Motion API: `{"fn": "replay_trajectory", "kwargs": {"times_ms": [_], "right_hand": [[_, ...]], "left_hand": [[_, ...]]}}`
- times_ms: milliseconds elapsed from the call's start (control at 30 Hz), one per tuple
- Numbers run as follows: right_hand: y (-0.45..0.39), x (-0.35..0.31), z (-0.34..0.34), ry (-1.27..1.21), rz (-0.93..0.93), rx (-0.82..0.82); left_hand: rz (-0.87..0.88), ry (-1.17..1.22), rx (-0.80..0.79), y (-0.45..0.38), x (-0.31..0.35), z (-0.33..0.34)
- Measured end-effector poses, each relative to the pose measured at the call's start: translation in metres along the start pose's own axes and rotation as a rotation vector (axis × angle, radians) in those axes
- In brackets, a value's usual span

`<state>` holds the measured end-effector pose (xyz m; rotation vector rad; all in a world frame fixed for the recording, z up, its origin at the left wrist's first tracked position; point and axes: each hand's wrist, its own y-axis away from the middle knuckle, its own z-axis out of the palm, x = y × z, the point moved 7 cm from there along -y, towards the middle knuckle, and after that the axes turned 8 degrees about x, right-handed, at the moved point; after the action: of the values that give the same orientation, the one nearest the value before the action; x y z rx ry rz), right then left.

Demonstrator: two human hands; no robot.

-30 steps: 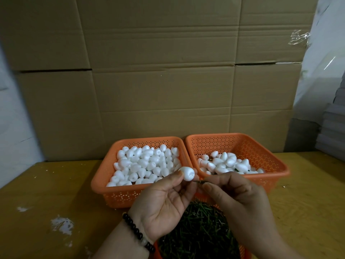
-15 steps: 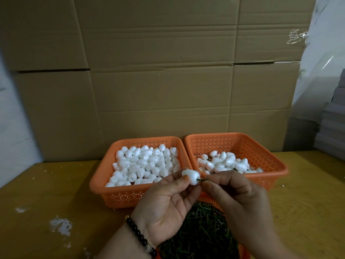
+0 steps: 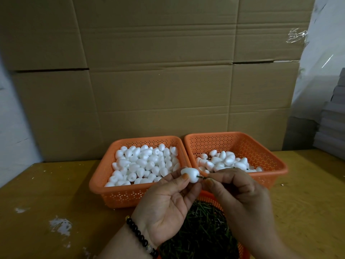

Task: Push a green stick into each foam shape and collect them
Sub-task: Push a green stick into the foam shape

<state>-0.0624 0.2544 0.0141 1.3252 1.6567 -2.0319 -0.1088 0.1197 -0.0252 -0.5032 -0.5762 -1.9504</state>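
Stick Half Home in Foam Shape

Foam shape [image 3: 190, 174] sat pinched at the tips of the left hand [image 3: 168, 204], thumb on its near face and fingers curled behind it. The right hand [image 3: 240, 195] nipped the green stick [image 3: 201, 177] between thumb and forefinger, the stick's far end already buried in the foam and a short dark length showing between the two hands.

Just beyond the left hand stood the left basket [image 3: 119, 195], heaped with plain white shapes; beyond the right hand, the right basket [image 3: 268, 165] held shapes that seemed already stuck. Beneath both wrists lay a third basket [image 3: 211, 199] full of loose green sticks [image 3: 197, 232]. A dark beaded bracelet [image 3: 139, 235] circled the left wrist.

Trouble looked possible in three ways. A push off the shape's axis could have driven the stick out through the side. Too hard a squeeze might have dented or cracked the soft foam. A slip of the right fingertips could have bent the thin stick, or dropped the piece among the loose ones below.

No brand, label or writing could be read anywhere, not even on the cardboard boxes [image 3: 160, 75] behind.
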Motion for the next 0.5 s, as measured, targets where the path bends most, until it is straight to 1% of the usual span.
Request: {"fn": "replay_trajectory", "kwargs": {"times_ms": [233,500], "right_hand": [[-0.0008,-0.0022,-0.0014,-0.012,0.000,0.022],[-0.0010,-0.0045,-0.0012,0.104,-0.079,-0.006]], "left_hand": [[-0.002,-0.018,-0.021,-0.0005,-0.0014,0.0007],[0.012,-0.022,-0.001,-0.0037,-0.0036,-0.0030]]}}
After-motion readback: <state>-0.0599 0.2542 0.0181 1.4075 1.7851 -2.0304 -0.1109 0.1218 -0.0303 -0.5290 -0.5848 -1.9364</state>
